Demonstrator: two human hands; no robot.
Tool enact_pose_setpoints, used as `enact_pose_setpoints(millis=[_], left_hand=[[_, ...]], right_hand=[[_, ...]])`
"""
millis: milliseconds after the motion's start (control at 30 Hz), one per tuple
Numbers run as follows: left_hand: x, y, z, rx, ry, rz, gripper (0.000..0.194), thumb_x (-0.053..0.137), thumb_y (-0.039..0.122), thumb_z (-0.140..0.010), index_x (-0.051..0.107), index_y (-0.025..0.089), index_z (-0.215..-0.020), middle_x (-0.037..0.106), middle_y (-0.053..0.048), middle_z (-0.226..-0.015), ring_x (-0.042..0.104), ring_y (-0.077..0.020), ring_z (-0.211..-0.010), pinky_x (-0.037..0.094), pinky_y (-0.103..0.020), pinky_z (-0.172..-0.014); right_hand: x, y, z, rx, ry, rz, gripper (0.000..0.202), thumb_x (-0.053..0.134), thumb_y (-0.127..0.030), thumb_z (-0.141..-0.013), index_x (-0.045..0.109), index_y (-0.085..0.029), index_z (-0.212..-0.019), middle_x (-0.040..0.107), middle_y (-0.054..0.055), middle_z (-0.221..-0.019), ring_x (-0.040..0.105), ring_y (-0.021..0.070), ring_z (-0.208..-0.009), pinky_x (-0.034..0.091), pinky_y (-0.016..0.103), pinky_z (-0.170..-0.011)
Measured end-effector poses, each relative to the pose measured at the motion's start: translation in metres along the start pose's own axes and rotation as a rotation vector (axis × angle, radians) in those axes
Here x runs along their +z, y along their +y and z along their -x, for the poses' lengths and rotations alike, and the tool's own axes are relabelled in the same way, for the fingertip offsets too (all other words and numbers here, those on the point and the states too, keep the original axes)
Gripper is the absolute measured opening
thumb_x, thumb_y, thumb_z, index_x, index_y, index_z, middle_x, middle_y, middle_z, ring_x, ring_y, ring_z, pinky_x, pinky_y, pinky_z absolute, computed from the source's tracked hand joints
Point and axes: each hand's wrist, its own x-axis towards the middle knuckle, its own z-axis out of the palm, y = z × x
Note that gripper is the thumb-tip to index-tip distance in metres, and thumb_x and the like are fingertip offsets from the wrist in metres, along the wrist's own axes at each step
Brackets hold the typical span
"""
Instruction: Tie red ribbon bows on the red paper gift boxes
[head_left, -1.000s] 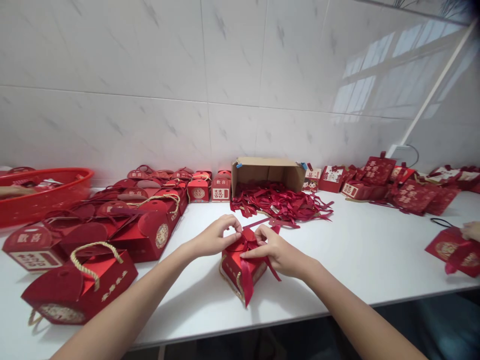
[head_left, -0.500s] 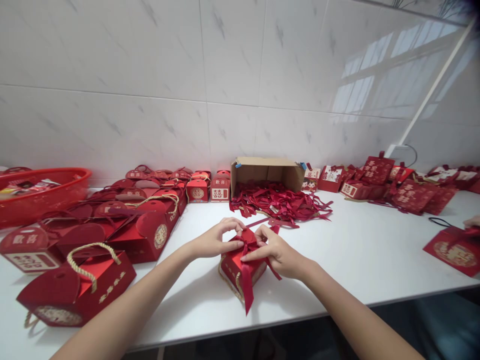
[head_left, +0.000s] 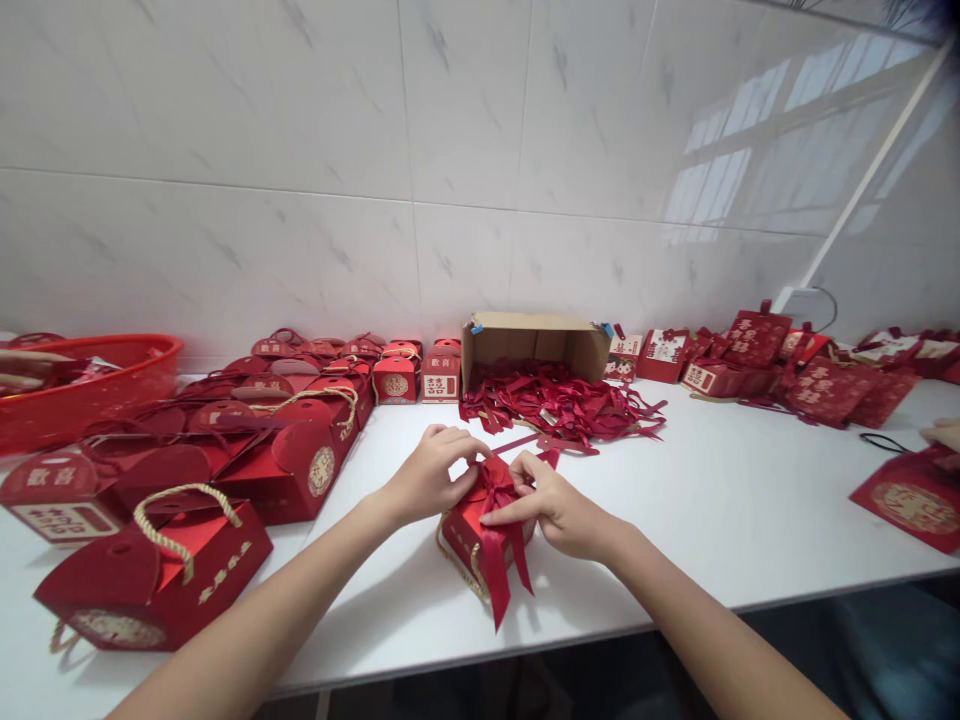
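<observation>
A small red box (head_left: 466, 527) with a twisted gold cord on its left side stands near the table's front edge. On its top is a dark red ribbon (head_left: 496, 575), tied in a bow, with two tails hanging down the front. My left hand (head_left: 439, 472) is at the upper left of the bow, thumb and fingers closed on a ribbon loop. From the right, my right hand (head_left: 553, 503) pinches the other side of the bow, its index finger lying across the ribbon below the knot.
Many red boxes (head_left: 285, 465) fill the left side, beside a red basin (head_left: 142, 385) with another person's hand in it. Behind, ribbons (head_left: 559, 405) spill from a cardboard box (head_left: 534, 324). At right, another person's hand touches a red box (head_left: 907, 500).
The right ribbon tail has moved from under my right hand to the front of the box. My left thumb has drawn back slightly left. A person's hand has entered the basin.
</observation>
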Motion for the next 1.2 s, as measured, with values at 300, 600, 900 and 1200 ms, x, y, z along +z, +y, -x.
enact_pose_setpoints(millis=[300, 600, 900, 1200], left_hand=[[-0.006, 0.008, -0.002, -0.193, -0.182, 0.203, 0.009, 0.044, 0.015, -0.078, 0.051, 0.020, -0.077, 0.054, -0.002, -0.093, 0.045, -0.0197, -0.097, 0.038, -0.035, -0.089], [0.004, 0.008, -0.003, -0.153, -0.138, 0.186, 0.030, 0.040, 0.038, -0.090, 0.056, 0.019, -0.073, 0.055, -0.005, -0.100, 0.041, -0.0201, -0.105, 0.030, -0.040, -0.097], [0.016, 0.011, -0.006, -0.269, 0.035, 0.415, 0.033, 0.054, 0.038, -0.081, 0.035, 0.019, -0.061, 0.057, 0.000, -0.074, 0.050, -0.0145, -0.075, 0.041, -0.028, -0.075], [0.026, 0.004, -0.005, -0.359, 0.028, 0.520, 0.041, 0.061, 0.037, -0.074, 0.030, 0.018, -0.054, 0.059, 0.000, -0.065, 0.049, -0.0118, -0.062, 0.041, -0.025, -0.065]], right_hand=[[0.003, 0.004, 0.001, -0.020, 0.058, -0.040, 0.048, 0.041, 0.001, -0.081, 0.067, -0.032, -0.104, 0.034, 0.002, -0.083, 0.039, 0.0151, -0.080, 0.043, 0.031, -0.073], [0.003, -0.001, 0.001, 0.135, 0.353, -0.209, 0.026, 0.044, -0.010, -0.085, 0.057, -0.021, -0.106, 0.055, 0.004, -0.088, 0.052, 0.0150, -0.080, 0.044, 0.031, -0.075], [0.009, -0.002, -0.014, 0.274, 0.566, -0.432, 0.006, 0.053, -0.021, -0.082, 0.051, -0.020, -0.086, 0.056, 0.001, -0.079, 0.056, 0.0141, -0.073, 0.045, 0.027, -0.068], [0.023, 0.002, -0.009, 0.340, 0.618, -0.293, 0.010, 0.044, -0.018, -0.083, 0.043, -0.020, -0.074, 0.050, 0.001, -0.073, 0.048, 0.0148, -0.068, 0.040, 0.027, -0.064]])
